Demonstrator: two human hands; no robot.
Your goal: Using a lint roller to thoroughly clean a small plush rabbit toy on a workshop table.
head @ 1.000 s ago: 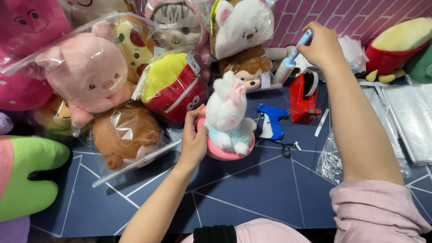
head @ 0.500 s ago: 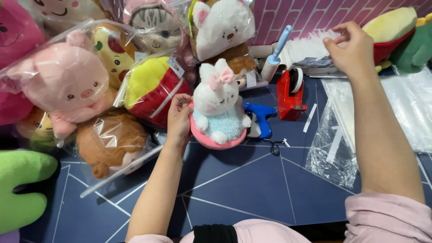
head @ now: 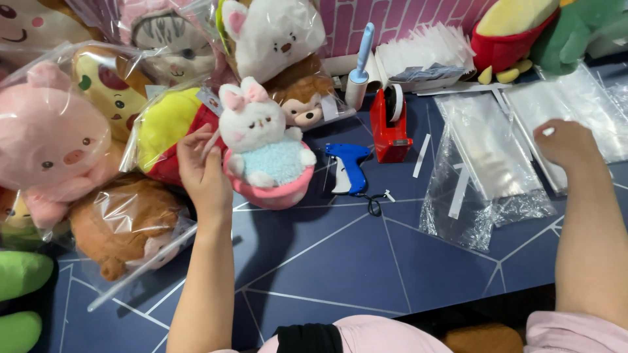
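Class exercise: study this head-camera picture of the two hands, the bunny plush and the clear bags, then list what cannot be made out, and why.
- Left hand: its palm side and grip on the white bunny plush are hidden behind the hand itself, head view.
- Right hand: its fingers curl under onto the clear bags, so any grip is hidden.
- Brown plush: glare on its wrapping blurs it.
- Green plush: cut by the left edge.

Dark blue tabletop (head: 340,274) with pale line pattern; pink brick-pattern wall (head: 418,16) behind
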